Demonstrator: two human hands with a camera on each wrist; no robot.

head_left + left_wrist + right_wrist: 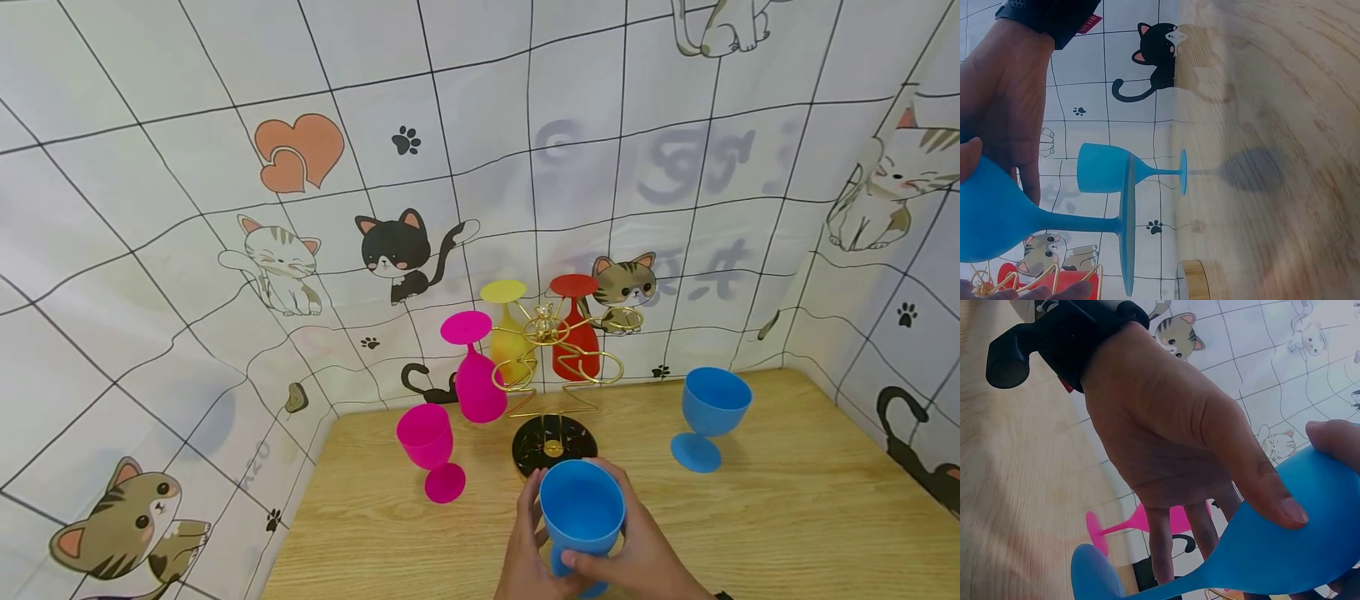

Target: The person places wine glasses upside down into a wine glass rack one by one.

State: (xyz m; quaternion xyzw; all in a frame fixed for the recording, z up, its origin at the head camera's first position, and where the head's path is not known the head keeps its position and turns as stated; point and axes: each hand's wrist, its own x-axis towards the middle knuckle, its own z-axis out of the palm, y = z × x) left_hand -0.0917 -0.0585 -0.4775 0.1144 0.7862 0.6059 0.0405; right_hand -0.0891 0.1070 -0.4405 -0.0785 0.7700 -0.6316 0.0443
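Both my hands hold a blue plastic goblet [581, 508] upright, bowl opening up, low in the middle of the head view. My left hand [527, 546] grips the bowl from the left; my right hand [643, 542] grips it from the right, thumb across the front. In the left wrist view the stem and round foot of the held goblet [1082, 223] show above the tabletop. Just behind it stands a gold wire rack [555, 371] on a black round base. Magenta, yellow and red goblets hang upside down on the rack; several loops hold nothing.
A second blue goblet [716, 402] stands upright to the right on the wooden table [780, 517]. An upright magenta goblet [426, 437] stands to the left of the rack. Cat-printed cloth walls [480, 192] close off the back and both sides.
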